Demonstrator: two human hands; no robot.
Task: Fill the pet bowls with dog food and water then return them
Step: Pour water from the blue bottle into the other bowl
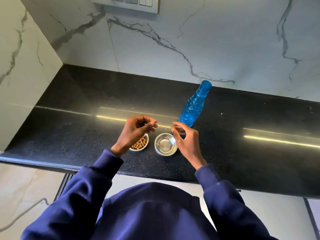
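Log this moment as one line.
kibble bowl filled | water bowl filled | blue bottle capped, upright | left hand, right hand above bowls

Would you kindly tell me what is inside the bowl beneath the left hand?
Brown dog food pellets lie in the bowl; the left hand covers its far left part, hiding whatever is there.

Bottle (194,106) behind two bowls (165,144).

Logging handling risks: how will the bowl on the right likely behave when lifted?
The right bowl looks smooth and shiny, so probably slippery. It appears to hold clear liquid, so tilting could spill it.
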